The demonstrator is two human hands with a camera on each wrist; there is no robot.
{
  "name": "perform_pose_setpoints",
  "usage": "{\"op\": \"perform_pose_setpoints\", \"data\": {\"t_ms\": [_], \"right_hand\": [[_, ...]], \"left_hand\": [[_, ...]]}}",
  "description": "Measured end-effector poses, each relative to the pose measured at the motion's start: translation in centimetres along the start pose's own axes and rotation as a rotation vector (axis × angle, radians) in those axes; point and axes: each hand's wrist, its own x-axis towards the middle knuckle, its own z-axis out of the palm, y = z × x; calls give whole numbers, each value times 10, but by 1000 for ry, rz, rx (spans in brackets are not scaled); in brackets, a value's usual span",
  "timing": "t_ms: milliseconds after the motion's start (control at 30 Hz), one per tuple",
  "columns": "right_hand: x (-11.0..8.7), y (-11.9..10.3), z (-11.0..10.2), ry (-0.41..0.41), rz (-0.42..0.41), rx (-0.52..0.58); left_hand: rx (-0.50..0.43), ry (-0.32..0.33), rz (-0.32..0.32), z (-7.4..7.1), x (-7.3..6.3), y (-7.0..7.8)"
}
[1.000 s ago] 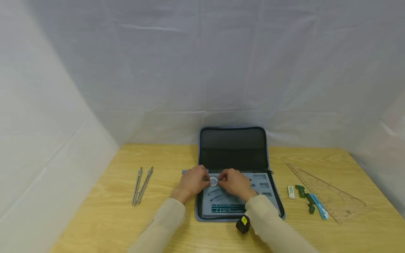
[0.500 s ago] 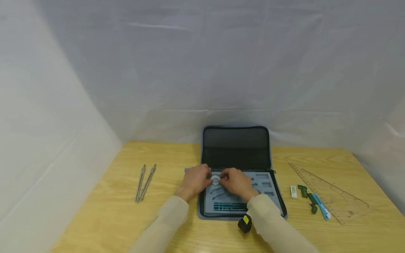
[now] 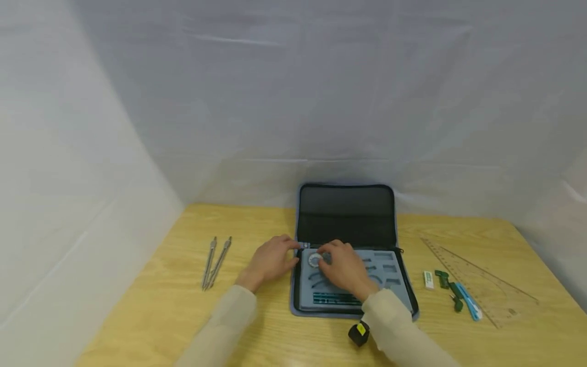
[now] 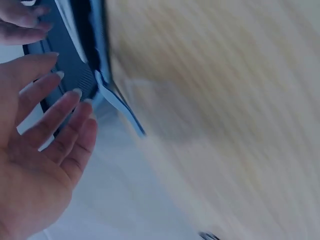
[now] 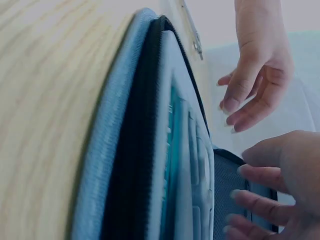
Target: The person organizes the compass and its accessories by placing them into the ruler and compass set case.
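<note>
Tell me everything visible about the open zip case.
The zip case lies open on the wooden table, lid raised. Its bluish, clothlike shell has black zip edging and a dark lid lining. The grey tray has shaped recesses, teal pencils and a white ring. The right hand is over it, left hand alongside; contact is unclear.

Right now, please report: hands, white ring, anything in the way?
Left hand empty, at case's left edge. Right hand over tray, hiding part of it; fingers close to white ring. Ring at tray's far-left corner.
</note>
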Motion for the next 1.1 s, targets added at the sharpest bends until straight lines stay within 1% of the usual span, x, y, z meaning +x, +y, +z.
{"op": "perform_pose_setpoints", "data": {"t_ms": [100, 200, 300, 433, 533, 733, 933, 1000, 1100], "right_hand": [[0, -2, 5, 16, -49, 29], [1, -7, 10, 3, -90, 38], [2, -12, 15, -17, -123, 36], [3, -20, 20, -33, -170, 51], [3, -27, 24, -46, -200, 70], [4, -39, 32, -74, -244, 61], [4, -48, 40, -101, -266, 91], [5, -50, 42, -104, -281, 89], [6, -51, 45, -109, -303, 90]], "left_hand": [[4, 20, -59, -2, -9, -8], [-10, 23, -129, -7, -20, -16], [-1, 18, -193, -12, -30, -26], [-1, 17, -266, -20, -42, -39], [-10, 25, -309, -25, -52, -49], [-3, 33, -413, -32, -70, -64], [-13, 36, -526, -38, -85, -73], [7, 44, -553, -41, -88, -74], [35, 44, -590, -41, -91, -75]]}}
